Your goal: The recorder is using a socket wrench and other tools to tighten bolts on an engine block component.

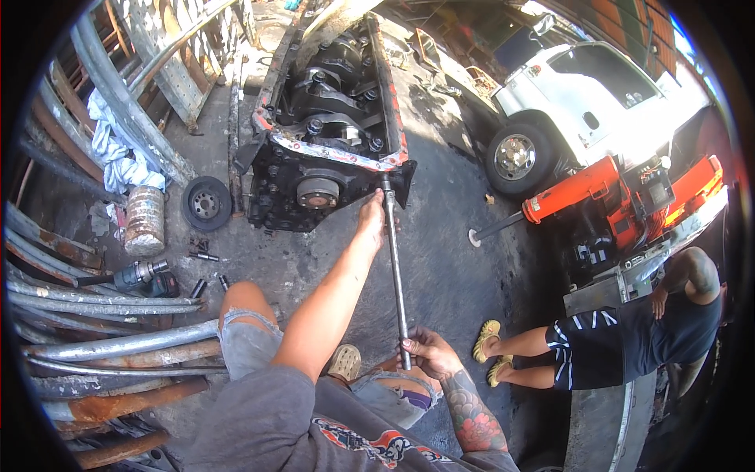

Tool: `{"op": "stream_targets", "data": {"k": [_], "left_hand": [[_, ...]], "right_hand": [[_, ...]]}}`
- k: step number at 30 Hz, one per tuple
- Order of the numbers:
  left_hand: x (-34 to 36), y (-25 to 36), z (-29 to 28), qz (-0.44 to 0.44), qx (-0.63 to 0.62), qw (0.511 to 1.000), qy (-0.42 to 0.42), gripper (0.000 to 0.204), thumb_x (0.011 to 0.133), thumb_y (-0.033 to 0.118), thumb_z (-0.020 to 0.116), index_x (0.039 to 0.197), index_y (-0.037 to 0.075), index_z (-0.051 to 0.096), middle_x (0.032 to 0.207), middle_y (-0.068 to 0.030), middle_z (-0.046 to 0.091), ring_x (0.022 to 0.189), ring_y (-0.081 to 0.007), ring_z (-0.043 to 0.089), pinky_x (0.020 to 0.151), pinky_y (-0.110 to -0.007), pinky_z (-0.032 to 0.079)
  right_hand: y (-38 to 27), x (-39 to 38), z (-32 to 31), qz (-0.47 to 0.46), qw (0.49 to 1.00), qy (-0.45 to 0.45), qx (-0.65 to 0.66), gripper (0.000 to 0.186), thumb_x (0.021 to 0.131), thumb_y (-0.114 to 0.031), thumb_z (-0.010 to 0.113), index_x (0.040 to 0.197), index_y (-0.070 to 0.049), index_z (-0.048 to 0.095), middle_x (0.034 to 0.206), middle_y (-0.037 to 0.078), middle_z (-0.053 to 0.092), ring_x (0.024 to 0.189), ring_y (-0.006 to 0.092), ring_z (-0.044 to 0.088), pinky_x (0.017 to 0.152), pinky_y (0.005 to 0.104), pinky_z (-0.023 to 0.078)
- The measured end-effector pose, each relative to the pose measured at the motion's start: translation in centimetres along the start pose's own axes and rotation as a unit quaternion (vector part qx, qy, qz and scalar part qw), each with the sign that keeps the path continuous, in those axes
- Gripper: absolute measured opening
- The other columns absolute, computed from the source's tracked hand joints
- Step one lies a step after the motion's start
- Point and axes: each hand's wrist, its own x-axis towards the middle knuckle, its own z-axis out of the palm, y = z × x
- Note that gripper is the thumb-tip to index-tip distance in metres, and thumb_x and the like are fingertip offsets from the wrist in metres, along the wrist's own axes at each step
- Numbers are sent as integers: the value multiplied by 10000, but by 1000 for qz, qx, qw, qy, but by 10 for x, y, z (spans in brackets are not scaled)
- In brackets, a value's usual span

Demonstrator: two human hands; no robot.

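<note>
A long steel breaker bar (397, 275) runs from the front right corner of an upturned engine block (318, 165) back toward me. My left hand (373, 219) is wrapped round the bar's far end, close to the socket at the block. Around the near end of the handle, the fingers of my right hand (429, 352) are closed. Crankshaft journals and bearing caps (318, 126) show inside the open block, whose rim carries red sealant. A round hub (318, 193) sticks out of its front face.
Left of the block lie a black pulley (206, 203), a rusty can (145, 224), a cordless impact wrench (149, 279) and sockets (206, 256). Metal pipes (118, 346) are piled at far left. A person (621, 338) stands at right near an orange outrigger (570, 193) and white truck (582, 110).
</note>
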Motion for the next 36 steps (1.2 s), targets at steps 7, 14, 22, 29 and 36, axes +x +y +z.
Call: {"op": "stream_targets", "data": {"k": [7, 14, 22, 29, 36], "left_hand": [[5, 10, 17, -26, 8, 999, 37, 373, 925, 474, 504, 851, 108, 504, 594, -8, 454, 427, -128, 423, 405, -320, 387], [20, 2, -2, -113, -133, 981, -83, 630, 914, 683, 222, 774, 130, 492, 536, -33, 430, 397, -199, 394, 420, -365, 363], [14, -7, 21, 114, 115, 977, 135, 333, 934, 365, 510, 928, 32, 519, 689, -65, 529, 492, -183, 541, 346, -314, 428], [35, -12, -11, -32, -190, 971, -141, 547, 983, 527, 279, 961, 45, 535, 696, -76, 558, 494, -194, 531, 494, -389, 478], [28, -5, 9, 36, -62, 997, 7, 326, 945, 372, 498, 938, 52, 558, 703, -76, 572, 508, -198, 574, 431, -341, 502]], "right_hand": [[5, 4, 4, 15, 988, -83, 131, 483, 902, -207, 618, 1266, 43, 422, 979, 108, 559, 929, 233, 588, 858, 453, 504], [-1, 11, -5, 41, 991, -99, 77, 348, 918, -143, 578, 1194, 31, 457, 1067, 138, 562, 972, 254, 586, 857, 453, 509], [12, 10, -5, 16, 992, -52, 115, 393, 910, -175, 598, 1216, 30, 462, 943, 87, 544, 920, 224, 578, 839, 448, 492], [1, 9, -10, 13, 980, -135, 147, 436, 911, -162, 583, 1268, 45, 441, 1081, 149, 596, 981, 246, 593, 864, 402, 489], [10, 17, -16, -28, 999, -20, 30, 295, 877, -148, 644, 1071, 12, 491, 858, 88, 581, 812, 216, 620, 765, 395, 549]]}}
